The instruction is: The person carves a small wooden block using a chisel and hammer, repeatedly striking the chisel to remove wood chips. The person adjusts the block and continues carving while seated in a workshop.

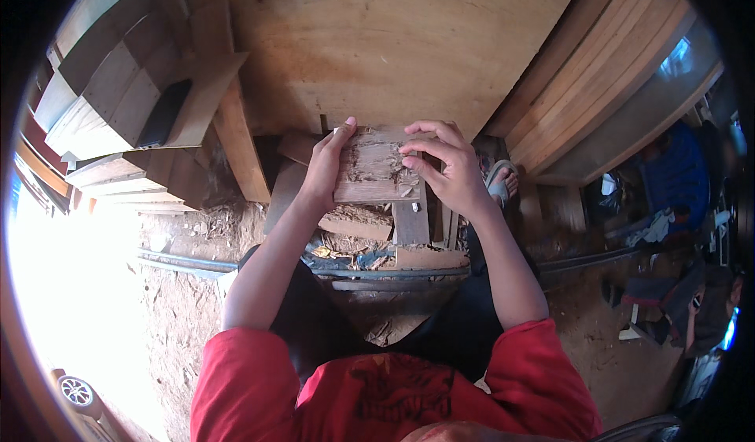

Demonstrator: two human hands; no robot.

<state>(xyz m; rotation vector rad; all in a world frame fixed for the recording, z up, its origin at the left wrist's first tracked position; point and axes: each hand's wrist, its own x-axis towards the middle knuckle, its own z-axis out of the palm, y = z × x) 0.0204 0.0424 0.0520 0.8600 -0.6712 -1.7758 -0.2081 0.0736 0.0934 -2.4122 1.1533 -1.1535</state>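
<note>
A rough wooden block (375,182) with a splintered, crumbling upper face is held up in front of me. My left hand (323,171) grips its left side, thumb along the top edge. Over the block's right part, my right hand (450,163) is curled, with thumb and index fingertip brought together at the broken wood. Whatever is between those fingertips is too small to make out. Beneath the block lie other wood offcuts (358,222), partly hidden by it.
A large plywood panel (393,41) stands ahead. Stacked boards (118,80) carry a dark flat object (165,112) at left. Long planks (590,72) lean at right, near a blue plastic chair (678,178). A sandalled foot (503,181) is beside my right hand. Metal rails (185,263) cross the littered ground.
</note>
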